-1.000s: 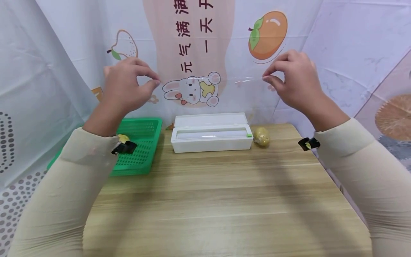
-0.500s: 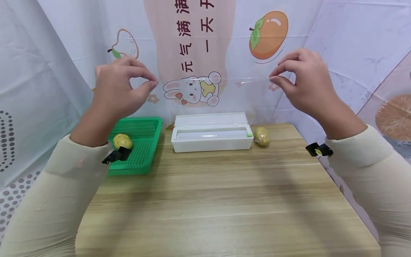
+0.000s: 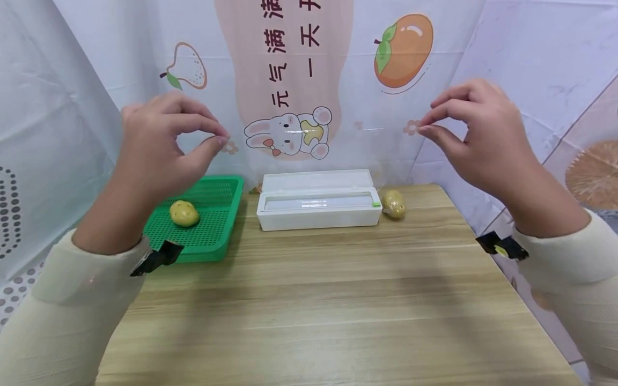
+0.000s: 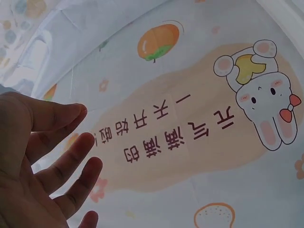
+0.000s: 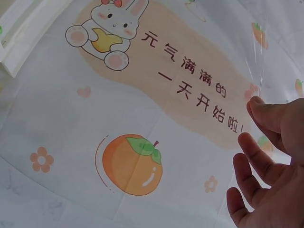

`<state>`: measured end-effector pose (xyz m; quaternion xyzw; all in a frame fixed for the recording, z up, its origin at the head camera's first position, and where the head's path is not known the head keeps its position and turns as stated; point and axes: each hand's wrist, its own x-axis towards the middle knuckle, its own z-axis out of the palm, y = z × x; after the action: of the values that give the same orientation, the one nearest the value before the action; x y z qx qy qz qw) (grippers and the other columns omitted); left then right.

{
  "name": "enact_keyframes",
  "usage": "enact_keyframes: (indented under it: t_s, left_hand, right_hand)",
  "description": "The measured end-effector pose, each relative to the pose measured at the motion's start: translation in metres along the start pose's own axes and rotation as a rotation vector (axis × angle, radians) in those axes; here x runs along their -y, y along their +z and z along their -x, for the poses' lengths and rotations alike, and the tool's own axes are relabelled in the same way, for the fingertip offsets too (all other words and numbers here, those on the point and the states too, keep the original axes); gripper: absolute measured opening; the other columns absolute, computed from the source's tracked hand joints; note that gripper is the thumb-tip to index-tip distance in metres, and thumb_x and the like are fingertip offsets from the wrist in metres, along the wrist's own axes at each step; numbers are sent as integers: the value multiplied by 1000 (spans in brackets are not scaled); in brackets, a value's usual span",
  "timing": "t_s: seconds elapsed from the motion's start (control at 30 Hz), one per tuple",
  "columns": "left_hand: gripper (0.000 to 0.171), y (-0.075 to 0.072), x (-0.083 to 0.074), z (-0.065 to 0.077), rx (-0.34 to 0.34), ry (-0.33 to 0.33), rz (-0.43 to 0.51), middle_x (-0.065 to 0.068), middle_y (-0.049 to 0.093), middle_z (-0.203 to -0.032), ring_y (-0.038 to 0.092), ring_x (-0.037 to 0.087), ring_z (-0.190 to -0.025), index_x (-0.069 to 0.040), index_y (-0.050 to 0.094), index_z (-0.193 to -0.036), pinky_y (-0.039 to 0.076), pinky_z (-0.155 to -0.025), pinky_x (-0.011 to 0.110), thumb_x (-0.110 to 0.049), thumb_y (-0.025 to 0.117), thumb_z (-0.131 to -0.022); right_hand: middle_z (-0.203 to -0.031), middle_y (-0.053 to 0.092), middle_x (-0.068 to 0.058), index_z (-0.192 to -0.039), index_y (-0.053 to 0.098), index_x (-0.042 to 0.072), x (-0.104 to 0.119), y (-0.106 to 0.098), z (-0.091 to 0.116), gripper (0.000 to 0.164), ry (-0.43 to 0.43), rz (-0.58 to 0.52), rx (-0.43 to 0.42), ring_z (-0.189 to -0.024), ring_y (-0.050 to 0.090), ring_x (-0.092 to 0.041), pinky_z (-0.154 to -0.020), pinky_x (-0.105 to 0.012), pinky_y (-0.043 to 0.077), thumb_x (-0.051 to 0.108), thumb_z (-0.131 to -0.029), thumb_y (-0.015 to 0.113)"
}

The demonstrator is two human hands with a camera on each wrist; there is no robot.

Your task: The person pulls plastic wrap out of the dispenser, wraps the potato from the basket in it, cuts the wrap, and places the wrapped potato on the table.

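Evidently, a thin, clear plastic film (image 3: pixel 372 129) spans the air above the long white rectangular box (image 3: pixel 318 219), roughly parallel to its length. The left hand (image 3: pixel 166 142) and right hand (image 3: pixel 478 134) pinch opposite ends, each grip narrow, neither nearer. The open-lidded box contains a pale roll (image 3: pixel 318 203); left of it, a green perforated plastic basket (image 3: pixel 207 253) holds one yellow oval potato (image 3: pixel 184 214); just right, a glossy-wrapped yellow potato (image 3: pixel 393 204).
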<state>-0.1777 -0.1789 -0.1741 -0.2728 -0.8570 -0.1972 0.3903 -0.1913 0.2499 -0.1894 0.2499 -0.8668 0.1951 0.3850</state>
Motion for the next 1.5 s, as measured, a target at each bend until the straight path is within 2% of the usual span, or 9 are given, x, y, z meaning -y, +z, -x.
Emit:
enact_keyframes:
  t_s: [0.13, 0.47, 0.53, 0.73, 0.9, 1.23, 1.33, 1.47, 1.5]
  left_hand:
    - [10, -5, -8, 12, 3, 34, 4, 8, 74, -102, 62, 29, -108, -9, 83, -88, 25, -91, 54, -16, 77, -90]
    - [7, -14, -28, 56, 34, 132, 27, 5, 78, -101, 64, 26, -104, -10, 82, -89, 31, -91, 49, -11, 76, -86]
    - [9, -15, -32, 67, 54, 147, 36, 4, 79, -101, 66, 24, -104, -11, 82, -89, 32, -92, 44, -12, 75, -86]
    - [20, -13, -43, 105, 110, 158, 103, -6, 79, -99, 66, 15, -105, -17, 81, -93, 31, -97, 37, -31, 67, -97]
    - [35, -4, -49, 138, 137, 165, 187, -15, 75, -95, 66, 8, -97, -25, 78, -96, 32, -99, 38, -45, 52, -107]
    - [19, 17, -45, 191, 278, 128, 231, -26, 68, -96, 63, 0, -91, -31, 72, -99, 33, -98, 34, -37, 56, -107]
    - [10, 29, -41, 208, 331, 115, 218, -29, 67, -96, 63, -1, -92, -35, 72, -99, 33, -97, 35, -25, 73, -97]
    - [35, 51, -38, 233, 379, 106, 195, -33, 66, -93, 61, -4, -90, -39, 72, -94, 30, -96, 34, -11, 85, -77]
    - [35, 58, -38, 238, 385, 108, 183, -33, 66, -92, 61, -4, -89, -38, 72, -93, 30, -95, 34, -11, 86, -75]
  right_hand:
    - [-113, 69, -15, -94, 79, 1, 5, -8, 14, 6, -62, 8, -12, -110, 57, -35, -82, -28, 29, 2, -88, 80]
    - [-98, 78, -7, -97, 79, 7, 18, -16, 55, 18, -133, -14, 3, -95, 67, -25, -85, -29, 39, -1, -82, 83]
    - [-95, 78, -5, -97, 79, 10, 20, -16, 66, 7, -153, -32, 6, -93, 67, -20, -88, -25, 38, 15, -92, 79]
    - [-86, 77, 5, -90, 79, 14, 29, -14, 100, 51, -219, -64, -1, -87, 63, -4, -84, -21, 40, 53, -106, 50]
    - [-84, 74, 13, -88, 77, 21, 37, -9, 130, 47, -220, -84, 40, -82, 62, -2, -78, -29, 40, 53, -107, 48]
    - [-92, 69, 27, -97, 73, 35, 35, 12, 185, 32, -187, -164, 203, -84, 63, 4, -83, -25, 42, 51, -107, 47]
    - [-93, 66, 31, -99, 71, 38, 33, 24, 203, 2, -154, -189, 261, -84, 62, 6, -83, -21, 42, 36, -99, 70]
    - [-90, 64, 31, -97, 69, 40, 31, 43, 224, 43, -114, -247, 326, -81, 60, 8, -80, -13, 43, 9, -75, 88]
    - [-89, 64, 31, -96, 69, 40, 30, 48, 229, 43, -108, -258, 345, -81, 60, 9, -78, -12, 44, 9, -75, 88]
